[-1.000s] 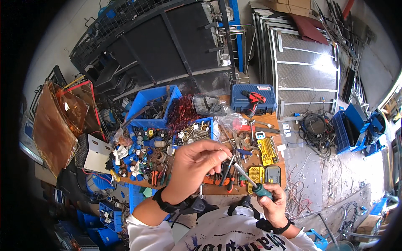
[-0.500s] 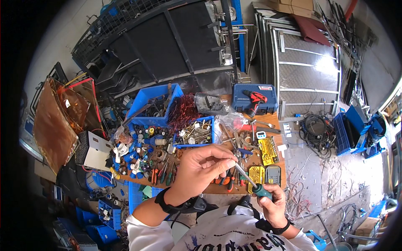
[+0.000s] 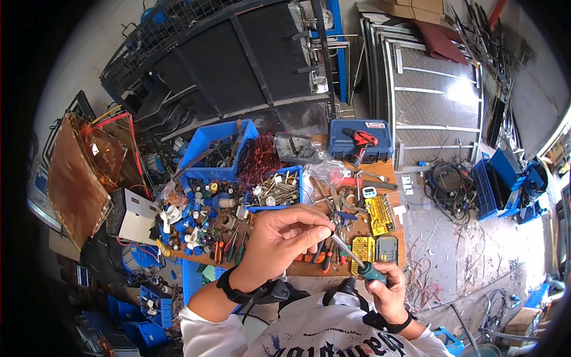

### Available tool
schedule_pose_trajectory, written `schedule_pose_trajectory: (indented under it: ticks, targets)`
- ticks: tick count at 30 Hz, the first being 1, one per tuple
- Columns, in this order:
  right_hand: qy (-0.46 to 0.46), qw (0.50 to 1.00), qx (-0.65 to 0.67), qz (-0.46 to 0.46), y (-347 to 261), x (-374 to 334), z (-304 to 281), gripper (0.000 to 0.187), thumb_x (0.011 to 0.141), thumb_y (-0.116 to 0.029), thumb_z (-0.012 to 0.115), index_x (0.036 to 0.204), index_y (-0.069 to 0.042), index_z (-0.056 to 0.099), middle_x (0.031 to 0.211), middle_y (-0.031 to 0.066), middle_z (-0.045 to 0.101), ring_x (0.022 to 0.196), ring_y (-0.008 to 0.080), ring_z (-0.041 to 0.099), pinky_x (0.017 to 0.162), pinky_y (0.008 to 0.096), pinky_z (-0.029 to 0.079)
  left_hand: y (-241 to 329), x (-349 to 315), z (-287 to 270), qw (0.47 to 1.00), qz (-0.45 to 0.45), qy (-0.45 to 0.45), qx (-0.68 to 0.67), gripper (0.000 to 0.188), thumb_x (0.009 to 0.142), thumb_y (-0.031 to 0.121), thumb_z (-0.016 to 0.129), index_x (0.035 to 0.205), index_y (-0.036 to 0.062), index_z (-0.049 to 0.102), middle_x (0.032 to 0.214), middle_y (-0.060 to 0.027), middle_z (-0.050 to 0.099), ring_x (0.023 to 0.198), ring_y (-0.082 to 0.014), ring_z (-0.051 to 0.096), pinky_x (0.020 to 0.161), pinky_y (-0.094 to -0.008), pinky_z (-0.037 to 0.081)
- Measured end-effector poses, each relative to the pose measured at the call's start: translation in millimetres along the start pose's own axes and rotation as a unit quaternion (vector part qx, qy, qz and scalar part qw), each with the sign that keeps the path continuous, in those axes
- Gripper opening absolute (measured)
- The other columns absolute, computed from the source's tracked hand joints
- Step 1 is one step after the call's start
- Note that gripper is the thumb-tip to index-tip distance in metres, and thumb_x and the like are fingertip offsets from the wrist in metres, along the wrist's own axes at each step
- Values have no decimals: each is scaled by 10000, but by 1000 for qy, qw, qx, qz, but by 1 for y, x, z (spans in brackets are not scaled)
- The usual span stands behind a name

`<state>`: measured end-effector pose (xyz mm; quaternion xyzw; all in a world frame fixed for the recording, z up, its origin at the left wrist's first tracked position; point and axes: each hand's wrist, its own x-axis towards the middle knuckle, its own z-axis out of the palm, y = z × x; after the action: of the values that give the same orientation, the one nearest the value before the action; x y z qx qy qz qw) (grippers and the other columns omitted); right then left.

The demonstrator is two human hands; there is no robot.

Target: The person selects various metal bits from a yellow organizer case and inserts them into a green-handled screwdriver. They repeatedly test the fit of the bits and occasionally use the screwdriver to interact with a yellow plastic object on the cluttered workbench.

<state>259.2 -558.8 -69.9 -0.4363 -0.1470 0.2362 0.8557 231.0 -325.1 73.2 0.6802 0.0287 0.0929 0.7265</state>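
Observation:
A screwdriver with a dark green handle (image 3: pixel 372 272) is in my right hand (image 3: pixel 388 294), its fingers closed round the grip. The metal shaft slants up and left, above the table's front part. At its far end my left hand (image 3: pixel 288 238) is pinched, thumb against forefinger. A small dark bit shows by the fingertips there; I cannot tell whether it is the shaft's tip or a separate piece. Below the shaft lie a yellow bit case (image 3: pixel 363 247) and a grey case (image 3: pixel 386 249). Several hand tools lie beyond and to the left of them.
On the wooden table (image 3: pixel 291 271) stand a blue bin of metal parts (image 3: pixel 276 189), a larger blue bin (image 3: pixel 208 160), a yellow socket set (image 3: pixel 379 215) and a blue tool case (image 3: pixel 339 141) with a red-black power drill (image 3: pixel 364 141) on it. Coiled black cable (image 3: pixel 449 181) lies at right.
My left fingertips have shifted very slightly at the screwdriver's far end, and a dark bit shows more there. The right hand keeps its grip on the handle, almost unmoved.

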Motion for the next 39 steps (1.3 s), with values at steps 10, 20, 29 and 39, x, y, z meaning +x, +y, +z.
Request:
schedule_pose_trajectory:
  ticks: [10,20,29,39]
  targets:
    - [-3,1000,-16,-25,2,4,-2,341,787,-52,711,1088,-6,558,1052,118,617,952,193,615,856,305,469,-3,3,12,997,57,43,9,72,854,14,607,887,-33,651,917,-136,634,580,-93,554,487,-202,436]
    - [14,998,-39,-48,10,7,-2,381,781,-144,733,1100,-60,540,968,116,592,718,141,572,555,216,422,5,4,10,998,48,32,28,97,880,-12,571,957,-33,625,967,-106,637,672,-93,602,513,-194,472]
    - [5,998,-33,-47,7,9,0,362,786,-122,726,1092,-46,548,975,112,595,804,168,592,646,245,432,4,5,10,998,49,12,34,79,870,0,582,907,-47,633,938,-157,624,642,-140,620,509,-221,505]
    - [13,999,-12,-29,8,6,3,330,781,-68,720,1066,-10,564,1026,110,598,957,192,588,865,304,443,-3,1,11,999,35,39,-7,69,869,-14,575,907,-47,622,951,-159,611,625,-138,614,487,-219,489]
